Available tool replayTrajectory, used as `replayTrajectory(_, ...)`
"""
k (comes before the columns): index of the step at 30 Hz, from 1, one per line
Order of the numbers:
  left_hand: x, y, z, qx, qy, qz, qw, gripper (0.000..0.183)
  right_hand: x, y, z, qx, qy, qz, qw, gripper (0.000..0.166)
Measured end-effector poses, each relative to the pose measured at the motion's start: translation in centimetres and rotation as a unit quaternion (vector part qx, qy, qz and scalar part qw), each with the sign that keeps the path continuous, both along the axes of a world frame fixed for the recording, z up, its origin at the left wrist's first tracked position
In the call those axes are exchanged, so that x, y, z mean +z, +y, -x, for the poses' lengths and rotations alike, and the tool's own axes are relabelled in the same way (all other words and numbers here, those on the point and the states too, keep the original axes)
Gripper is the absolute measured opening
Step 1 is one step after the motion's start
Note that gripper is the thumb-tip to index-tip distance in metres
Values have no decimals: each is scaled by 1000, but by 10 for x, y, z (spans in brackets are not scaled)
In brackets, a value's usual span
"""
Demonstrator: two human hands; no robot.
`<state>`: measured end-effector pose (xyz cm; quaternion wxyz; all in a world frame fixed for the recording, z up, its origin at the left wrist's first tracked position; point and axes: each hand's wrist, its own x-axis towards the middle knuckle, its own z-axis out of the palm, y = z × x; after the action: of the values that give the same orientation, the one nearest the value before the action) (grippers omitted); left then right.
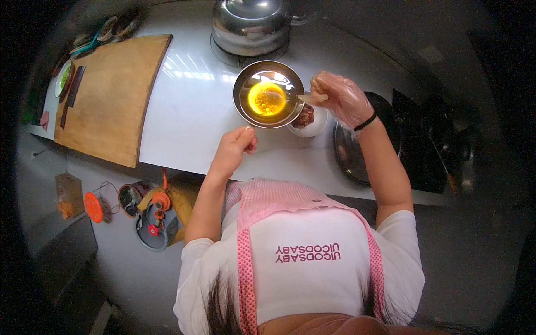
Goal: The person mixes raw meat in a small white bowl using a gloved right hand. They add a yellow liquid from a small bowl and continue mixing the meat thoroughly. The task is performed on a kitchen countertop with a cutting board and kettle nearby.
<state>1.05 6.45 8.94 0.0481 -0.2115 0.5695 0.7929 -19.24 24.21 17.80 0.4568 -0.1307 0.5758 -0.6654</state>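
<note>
My bare left hand (238, 144) grips the short handle of a small round pan (240, 93), held over the white counter. Inside the pan is shiny liquid with a bright yellow round patch (268, 99); whether that is egg or lit oil, I cannot tell. A clear plastic glove covers my right hand (344, 95). Its fingers pinch a pale, narrow piece (310, 99), whose tip is at the pan's right rim; its kind is unclear. A white bowl (309, 132) with minced meat (304, 117) stands below and partly behind the pan.
A wooden cutting board (113, 96) lies left, bearing a dark cleaver (76, 88). Beyond the pan stands a large metal kettle (251, 31). A glossy round lid (349, 150) is under my right forearm. Below the counter sits a gas cylinder (153, 228) with an orange regulator.
</note>
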Motion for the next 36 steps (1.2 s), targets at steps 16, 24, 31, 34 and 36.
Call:
replayTrajectory(16, -12, -13, -16, 41, 11, 34, 999, 33, -49, 21, -11, 48, 133, -290, 946, 44)
replayTrajectory(24, 3, -19, -1, 2, 18, 44, 999, 32, -58, 25, -15, 30, 86, -281, 956, 50)
replayTrajectory(31, 29, -16, 51, -47, 15, 34, 998, 29, -81, 36, -29, 62, 221, -274, 934, 41)
replayTrajectory(34, 30, -15, 81, -91, 9, 33, 995, 29, -111, 40, -39, 24, 290, -283, 914, 40)
replayTrajectory(36, 30, -12, 101, -124, 10, 27, 992, 30, -106, 41, -46, 26, 269, -305, 913, 39)
